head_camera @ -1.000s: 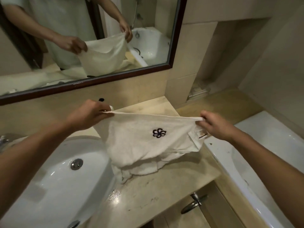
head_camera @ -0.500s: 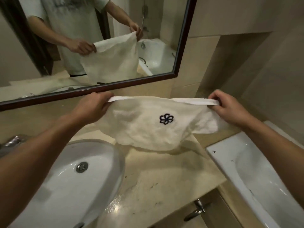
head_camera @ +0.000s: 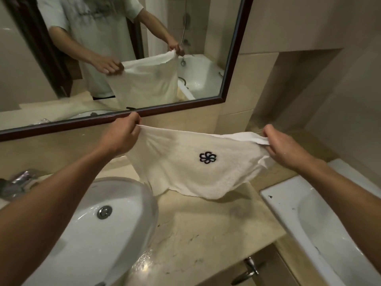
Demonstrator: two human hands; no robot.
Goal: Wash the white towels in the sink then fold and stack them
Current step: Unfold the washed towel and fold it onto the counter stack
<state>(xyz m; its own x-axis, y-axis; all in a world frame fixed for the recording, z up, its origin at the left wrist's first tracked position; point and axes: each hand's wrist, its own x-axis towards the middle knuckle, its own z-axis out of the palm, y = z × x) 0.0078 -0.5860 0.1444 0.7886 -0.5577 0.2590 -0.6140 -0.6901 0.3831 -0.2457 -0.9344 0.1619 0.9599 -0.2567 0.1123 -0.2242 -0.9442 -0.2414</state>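
A white towel (head_camera: 185, 170) with a dark flower emblem hangs spread out in the air above the beige counter (head_camera: 206, 230). My left hand (head_camera: 121, 137) grips its upper left corner and my right hand (head_camera: 284, 145) pinches its upper right corner. The towel's lower edge hangs just above the counter, and whether it touches I cannot tell. The white oval sink (head_camera: 86, 234) lies below my left forearm, with its drain plug showing.
A chrome tap (head_camera: 18, 180) stands at the far left. A framed mirror (head_camera: 233, 58) hangs on the wall behind. A white bathtub (head_camera: 321, 234) borders the counter on the right. A wet patch lies at the counter's front edge, with a chrome handle (head_camera: 250, 269) below it.
Both hands have lifted the towel off the counter and pulled it out wide between them. The bunched lower part now hangs free.
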